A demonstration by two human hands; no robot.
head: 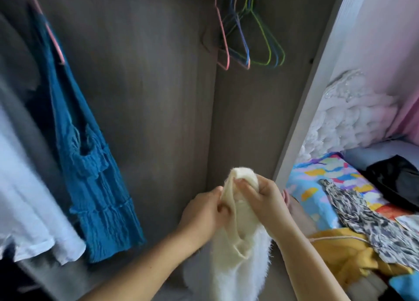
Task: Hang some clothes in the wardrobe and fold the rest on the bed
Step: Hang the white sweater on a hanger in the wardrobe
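- Both hands, left hand (205,212) and right hand (265,197), pinch the top of a fluffy cream sweater (240,250) hanging low at six o'clock, before the wardrobe.
- Hanging step, I'd say; next needs an empty hanger (249,40) from twelve o'clock.
- Bed (317,182) at three o'clock holds the rest.

One head-worn wide-angle camera looks forward and down, close into an open wardrobe (158,96), with the bed (317,187) at right.
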